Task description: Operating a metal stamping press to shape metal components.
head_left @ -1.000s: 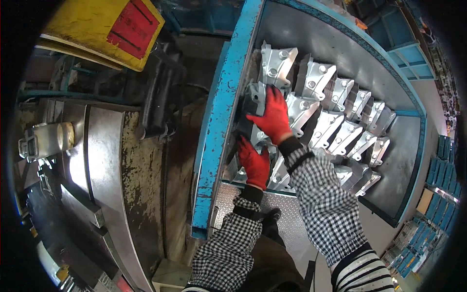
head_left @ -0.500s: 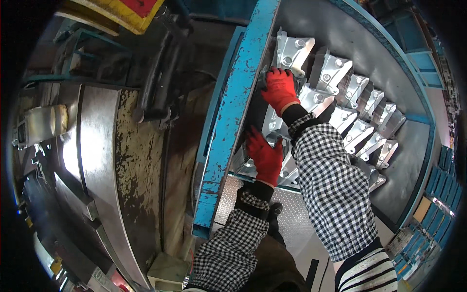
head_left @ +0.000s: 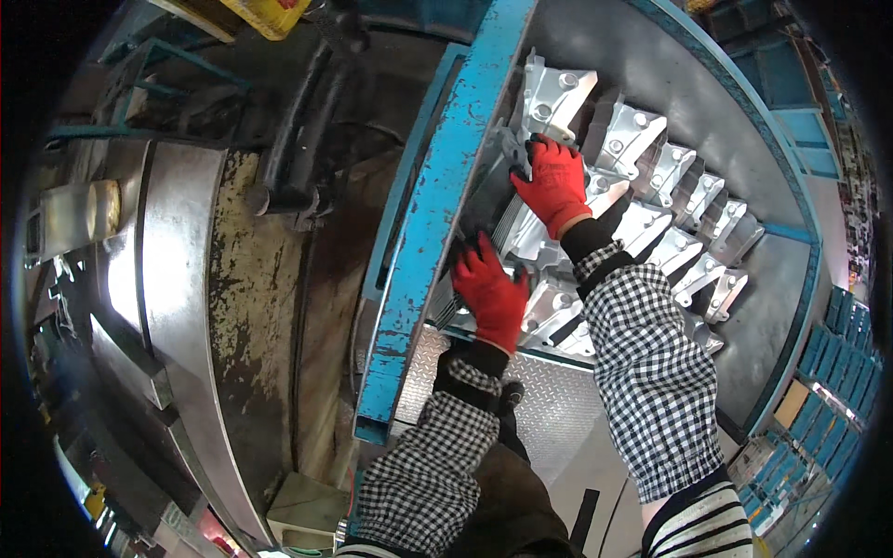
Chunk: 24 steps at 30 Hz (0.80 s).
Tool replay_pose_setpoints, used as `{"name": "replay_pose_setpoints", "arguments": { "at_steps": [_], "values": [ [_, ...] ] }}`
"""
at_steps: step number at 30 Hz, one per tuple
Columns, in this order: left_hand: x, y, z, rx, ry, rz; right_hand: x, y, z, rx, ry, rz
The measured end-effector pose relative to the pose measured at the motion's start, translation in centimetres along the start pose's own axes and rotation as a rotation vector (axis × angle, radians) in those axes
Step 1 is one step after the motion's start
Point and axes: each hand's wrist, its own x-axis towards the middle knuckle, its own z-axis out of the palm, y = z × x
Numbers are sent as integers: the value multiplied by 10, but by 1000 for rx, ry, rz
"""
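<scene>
Both my hands wear red gloves with dark fingertips. They are over a stack of shiny stamped metal brackets (head_left: 528, 236) inside a blue-framed metal bin (head_left: 798, 307), close to its left wall. My right hand (head_left: 555, 186) rests at the far end of this stack, fingers bent over the metal and thumb apart. At the near end is my left hand (head_left: 491, 293), its fingers spread and its thumb out to the side. The fingertips partly disappear against the dark gap by the wall, so their exact contact is unclear.
Rows of similar brackets (head_left: 672, 175) fill the bin's middle. A chipped blue beam (head_left: 437, 214) runs along its left side. Left of that stand a worn metal machine bed (head_left: 186, 260) and dark pipes (head_left: 293, 158). Patterned metal plate (head_left: 553, 409) lies below, with blue crates (head_left: 842, 344) at far right.
Both hands have shifted apart slightly, the right one rightward and the left one a little leftward and down. More stacked bracket edges show between them. The whole view has drifted slightly left.
</scene>
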Motion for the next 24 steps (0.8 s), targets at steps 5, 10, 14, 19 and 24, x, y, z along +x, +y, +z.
{"name": "replay_pose_setpoints", "arguments": {
  "at_steps": [5, 10, 14, 19, 24],
  "values": [
    [25, -12, -9, 186, -46, 78, -11, 2, -6, 83, 65, 23],
    [25, -15, -1, 142, -36, 159, -12, 9, -11, 104, 67, -8],
    [28, -14, 0, 106, 11, 169, -10, 11, -15, 97, 12, -1],
    [27, -10, 5, 75, 43, 222, -1, 22, -22, -77, 95, -468],
    [32, -29, 4, 98, 15, 183, 8, 4, -34, -113, -357, -725]
  ]
}}
